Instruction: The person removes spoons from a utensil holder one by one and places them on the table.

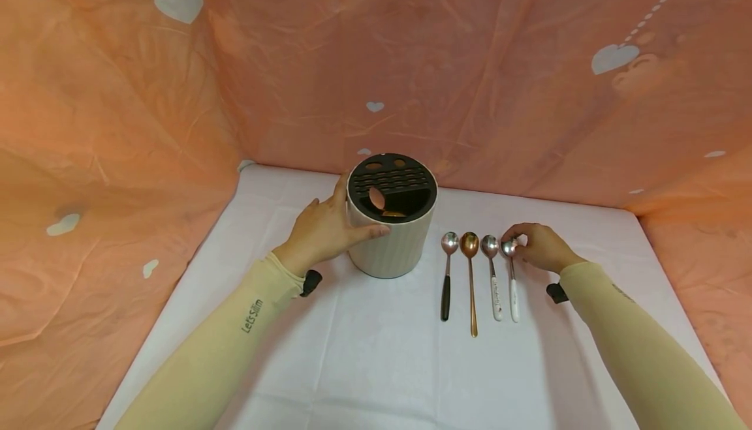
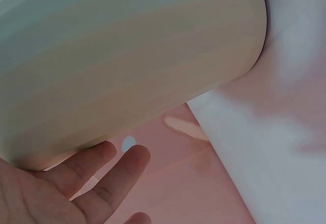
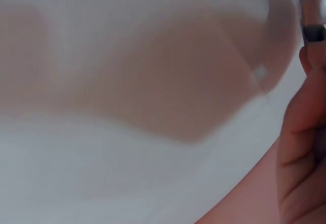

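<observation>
In the head view a pale ribbed utensil holder (image 1: 388, 254) with a black slotted lid stands at the middle. My left hand (image 1: 320, 231) holds its left side, thumb across the front; the left wrist view shows the fingers (image 2: 109, 186) along its wall. Two spoon bowls (image 1: 376, 198) show in the lid's large opening. To the right lie a black-handled spoon (image 1: 446, 296), a gold spoon (image 1: 472, 286) and a spoon with a patterned white handle (image 1: 496, 296). My right hand (image 1: 543, 247) pinches the bowl of the rightmost white-handled spoon (image 1: 514, 299).
A white cloth (image 1: 376, 365) covers the table. Orange-pink curtains (image 1: 470, 91) with pale hearts enclose the back and both sides. The back curtain hangs close behind the holder.
</observation>
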### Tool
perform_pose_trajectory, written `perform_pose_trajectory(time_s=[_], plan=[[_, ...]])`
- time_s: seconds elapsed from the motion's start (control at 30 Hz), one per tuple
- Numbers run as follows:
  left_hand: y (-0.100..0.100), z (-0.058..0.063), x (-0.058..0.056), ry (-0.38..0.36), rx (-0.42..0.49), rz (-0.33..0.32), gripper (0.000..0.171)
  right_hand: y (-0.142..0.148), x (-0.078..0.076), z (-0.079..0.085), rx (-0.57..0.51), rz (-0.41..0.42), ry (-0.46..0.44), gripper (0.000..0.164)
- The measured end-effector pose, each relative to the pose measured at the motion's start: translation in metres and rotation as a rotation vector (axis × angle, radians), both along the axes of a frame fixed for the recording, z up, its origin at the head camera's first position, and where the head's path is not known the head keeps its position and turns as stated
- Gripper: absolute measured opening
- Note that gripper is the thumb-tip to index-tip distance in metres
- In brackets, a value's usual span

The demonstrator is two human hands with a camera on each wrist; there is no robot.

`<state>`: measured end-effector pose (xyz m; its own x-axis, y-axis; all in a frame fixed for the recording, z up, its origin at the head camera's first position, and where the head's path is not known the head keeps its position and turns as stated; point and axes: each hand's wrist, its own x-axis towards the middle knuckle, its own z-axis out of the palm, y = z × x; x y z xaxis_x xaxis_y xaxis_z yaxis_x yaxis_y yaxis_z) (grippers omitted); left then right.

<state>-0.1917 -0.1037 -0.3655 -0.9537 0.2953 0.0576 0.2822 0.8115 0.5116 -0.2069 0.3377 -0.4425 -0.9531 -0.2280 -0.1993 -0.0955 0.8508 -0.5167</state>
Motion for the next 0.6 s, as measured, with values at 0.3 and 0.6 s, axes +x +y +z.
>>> perform_pose_trajectory(time_s=[0.3,0.6], plan=[[0.0008,0.0015,0.0010,-0.002,-0.005,0.002,0.126,0.0003,0.0025,-0.0051,0.063,0.016,0.065,0.022],[0.0005,0.0009,0.0001,-0.027,-0.023,0.016,0.132,0.0000,0.0033,-0.0102,0.087,0.005,0.073,0.027]])
